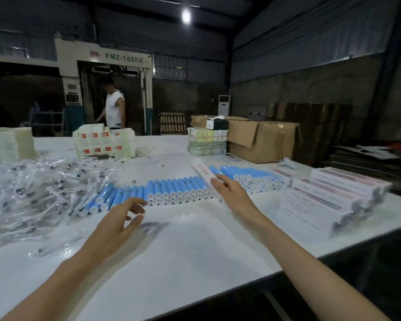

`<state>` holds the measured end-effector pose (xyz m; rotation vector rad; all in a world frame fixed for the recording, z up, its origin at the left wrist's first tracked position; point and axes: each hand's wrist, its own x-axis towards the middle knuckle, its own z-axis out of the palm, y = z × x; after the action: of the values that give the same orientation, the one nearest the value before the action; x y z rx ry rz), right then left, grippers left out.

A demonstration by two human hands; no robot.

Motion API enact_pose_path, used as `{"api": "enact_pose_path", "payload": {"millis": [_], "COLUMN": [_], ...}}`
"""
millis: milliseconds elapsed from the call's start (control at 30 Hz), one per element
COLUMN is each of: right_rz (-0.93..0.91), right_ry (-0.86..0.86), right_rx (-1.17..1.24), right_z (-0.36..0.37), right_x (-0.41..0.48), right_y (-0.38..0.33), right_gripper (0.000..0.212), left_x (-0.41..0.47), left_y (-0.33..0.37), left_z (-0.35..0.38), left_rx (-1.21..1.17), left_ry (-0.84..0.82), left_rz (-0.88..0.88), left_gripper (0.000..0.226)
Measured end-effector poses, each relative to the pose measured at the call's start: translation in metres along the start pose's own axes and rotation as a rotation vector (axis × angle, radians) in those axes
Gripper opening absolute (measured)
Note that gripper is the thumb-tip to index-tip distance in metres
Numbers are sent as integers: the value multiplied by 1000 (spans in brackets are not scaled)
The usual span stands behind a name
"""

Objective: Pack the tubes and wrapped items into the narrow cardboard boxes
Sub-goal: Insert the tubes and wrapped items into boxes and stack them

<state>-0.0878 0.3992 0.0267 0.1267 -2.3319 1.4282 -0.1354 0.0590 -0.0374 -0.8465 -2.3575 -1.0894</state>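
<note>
Blue tubes with white caps [171,189] lie stacked in rows across the middle of the white table [195,246]. A second stack of blue tubes [252,177] lies further right. A heap of clear-wrapped items [33,188] covers the left side. My right hand [232,193] holds a narrow white box [203,173] slanting up and away over the tubes. My left hand [120,218] hovers just in front of the leftmost tubes, fingers loosely spread, holding nothing. Filled narrow boxes [329,195] are stacked at the right edge.
Piles of flat white box blanks [104,141] and another pale stack [7,144] stand at the back. An open brown carton [262,141] and a wrapped bundle [206,142] sit back right. A person [114,107] stands by a machine beyond the table.
</note>
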Motion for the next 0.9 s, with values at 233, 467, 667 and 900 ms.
{"api": "enact_pose_path", "payload": {"millis": [233, 467, 667, 900], "right_rz": [16, 191, 227, 163], "right_ry": [381, 357, 323, 408], "right_rx": [-980, -1428, -1451, -1527], "right_z": [-183, -262, -268, -248], "right_x": [6, -25, -36, -36], "right_y": [36, 46, 57, 57], "right_gripper": [45, 41, 41, 38], "left_x": [0, 3, 5, 5], "left_y": [-1, -3, -10, -9], "left_z": [0, -1, -2, -5], "left_rx": [44, 102, 128, 204], "left_ry": [-1, -13, -6, 32], "left_rz": [55, 107, 98, 48], "left_gripper": [35, 36, 40, 34]}}
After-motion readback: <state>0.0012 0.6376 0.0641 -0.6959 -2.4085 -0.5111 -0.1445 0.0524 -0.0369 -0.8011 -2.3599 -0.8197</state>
